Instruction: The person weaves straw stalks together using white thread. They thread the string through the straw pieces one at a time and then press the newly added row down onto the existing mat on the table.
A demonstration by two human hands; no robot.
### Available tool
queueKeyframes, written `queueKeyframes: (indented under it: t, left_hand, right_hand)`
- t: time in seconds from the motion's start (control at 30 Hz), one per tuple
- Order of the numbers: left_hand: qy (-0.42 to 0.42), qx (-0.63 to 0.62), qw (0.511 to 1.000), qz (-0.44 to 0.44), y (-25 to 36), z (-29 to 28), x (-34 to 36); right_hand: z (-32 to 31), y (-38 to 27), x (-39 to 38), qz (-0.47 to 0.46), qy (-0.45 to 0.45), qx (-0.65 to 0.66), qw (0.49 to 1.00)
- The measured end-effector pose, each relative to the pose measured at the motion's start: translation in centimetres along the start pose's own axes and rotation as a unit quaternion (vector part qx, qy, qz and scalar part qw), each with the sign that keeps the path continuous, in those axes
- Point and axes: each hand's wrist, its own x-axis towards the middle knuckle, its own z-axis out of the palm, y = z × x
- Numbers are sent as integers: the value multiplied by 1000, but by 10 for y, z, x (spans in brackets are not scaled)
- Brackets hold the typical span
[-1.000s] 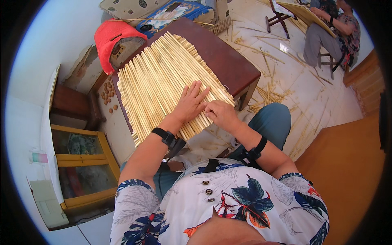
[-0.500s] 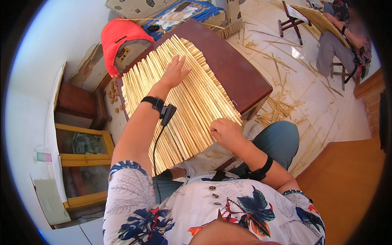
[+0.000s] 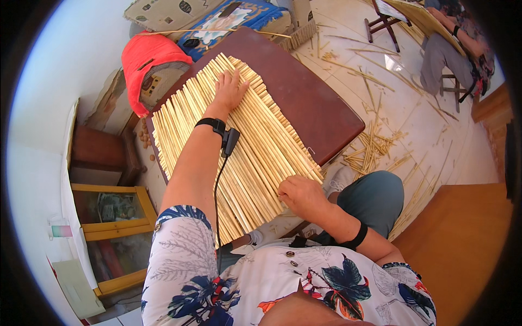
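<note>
A mat of pale straw-coloured sticks (image 3: 258, 152), laid side by side with uneven ends, covers much of a dark red-brown table (image 3: 302, 87). My left hand (image 3: 228, 89) rests on the far part of the sticks, its fingers stretched out and apart. At the near right part of the sticks is my right hand (image 3: 299, 193), fingers curled down at them; whatever is in the fingertips is hidden. A dark band with a small black device (image 3: 228, 141) and a hanging cable is on my left wrist.
A sofa with a blue cloth (image 3: 201, 38) and red cover (image 3: 147, 60) lies beyond. Another person (image 3: 440, 60) sits at the upper right holding a board. Loose sticks (image 3: 375, 146) litter the floor. A yellow cabinet (image 3: 138, 206) stands left, an orange-brown wooden surface (image 3: 446, 228) right.
My left hand has moved from beside my right hand to the far part of the sticks. My right hand sits lower in the picture, still near the mat's right end.
</note>
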Motion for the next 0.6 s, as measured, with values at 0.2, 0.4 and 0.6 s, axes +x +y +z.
queueKeyframes:
  t: [0.2,0.4,0.6]
  left_hand:
    - [20,-17,1000,0,7,1,-3]
    - [15,-14,1000,-19,14,-2,-4]
    - [7,-20,999,-30,17,-4,-3]
  right_hand:
    - [0,-1,2,1,1,4,1000]
    - [-2,-1,3,2,-7,7,1000]
    - [-2,-2,3,2,-10,12,1000]
